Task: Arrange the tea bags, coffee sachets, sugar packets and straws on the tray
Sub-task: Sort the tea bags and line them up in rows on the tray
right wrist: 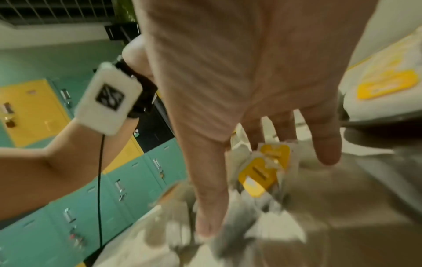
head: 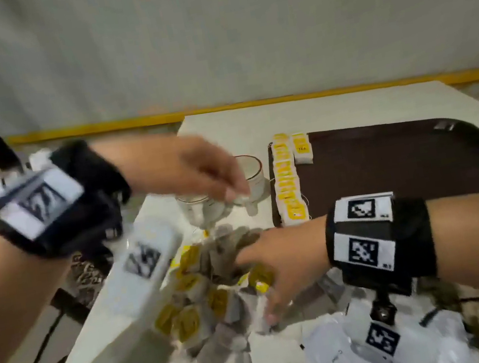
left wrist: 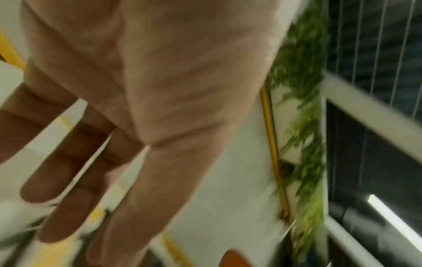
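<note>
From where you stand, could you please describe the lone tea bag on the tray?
Find the dark tray on the table's right. Along its left edge runs a row of tea bags. The lone tea bag lies beside the row's far end, further onto the tray.

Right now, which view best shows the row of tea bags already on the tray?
The head view: the row of tea bags lines the tray's left edge. The right wrist view catches a blurred part of it; the left wrist view shows none.
</note>
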Demonstrator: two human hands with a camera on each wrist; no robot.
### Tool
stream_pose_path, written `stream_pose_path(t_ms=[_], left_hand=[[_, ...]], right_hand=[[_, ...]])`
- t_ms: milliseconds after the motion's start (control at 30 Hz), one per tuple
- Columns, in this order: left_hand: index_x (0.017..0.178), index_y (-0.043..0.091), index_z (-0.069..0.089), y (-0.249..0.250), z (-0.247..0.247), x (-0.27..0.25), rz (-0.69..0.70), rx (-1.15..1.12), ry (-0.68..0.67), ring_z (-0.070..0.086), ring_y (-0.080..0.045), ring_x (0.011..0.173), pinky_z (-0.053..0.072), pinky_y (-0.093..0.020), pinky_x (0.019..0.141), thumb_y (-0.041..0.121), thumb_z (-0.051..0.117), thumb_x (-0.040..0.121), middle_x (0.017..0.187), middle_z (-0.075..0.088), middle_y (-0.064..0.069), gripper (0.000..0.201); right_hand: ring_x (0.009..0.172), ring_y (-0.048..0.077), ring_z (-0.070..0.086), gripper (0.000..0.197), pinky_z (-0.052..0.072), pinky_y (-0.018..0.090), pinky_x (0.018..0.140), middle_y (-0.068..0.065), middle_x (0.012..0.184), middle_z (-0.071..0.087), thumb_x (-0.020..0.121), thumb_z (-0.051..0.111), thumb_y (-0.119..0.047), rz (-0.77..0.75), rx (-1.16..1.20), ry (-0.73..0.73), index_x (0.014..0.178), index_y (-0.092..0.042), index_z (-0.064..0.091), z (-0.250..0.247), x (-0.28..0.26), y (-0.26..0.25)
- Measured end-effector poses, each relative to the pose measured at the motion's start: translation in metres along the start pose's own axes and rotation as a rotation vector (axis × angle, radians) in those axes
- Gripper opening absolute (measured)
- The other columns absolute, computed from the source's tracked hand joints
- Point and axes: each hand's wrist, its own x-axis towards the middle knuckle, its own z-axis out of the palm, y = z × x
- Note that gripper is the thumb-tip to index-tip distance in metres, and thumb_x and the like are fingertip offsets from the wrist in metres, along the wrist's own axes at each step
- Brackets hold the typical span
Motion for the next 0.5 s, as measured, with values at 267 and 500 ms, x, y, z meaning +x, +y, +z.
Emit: stream_pose_path(t_ms=[267, 500], left_hand=[[0.115, 0.046, 0.057, -0.050, 0.080, -0.016, -0.308, 0.312, -0.162, 0.049, -0.012, 0.110, 0.046, -0.034, 0.095, 0.041, 0.076, 0.071, 0.121, 0.040, 0.011, 0.048], [0.097, 0.035, 0.065, -0.052, 0.067, -0.014, -0.242, 0.199, 0.075, 0.058, -0.002, 0.080, 0.046, -0.013, 0.070, 0.016, 0.070, 0.080, 0.103, 0.060, 0.014, 0.026]], right_hand=[[0.112, 0.027, 0.046, 0.055, 0.043, 0.035, 0.090, 0.008, 0.125, 0.042, 0.085, 0.069, -0.031, -0.007, -0.045, 0.089, 0.134, -0.021, 0.046, 0.015, 0.008, -0.012], [0.078, 0.009, 0.049, 0.022, 0.036, 0.015, 0.059, -0.014, 0.090, 0.049, 0.084, 0.068, -0.022, 0.083, 0.230, 0.272, 0.101, -0.026, 0.054, 0.000, -0.013, 0.006]])
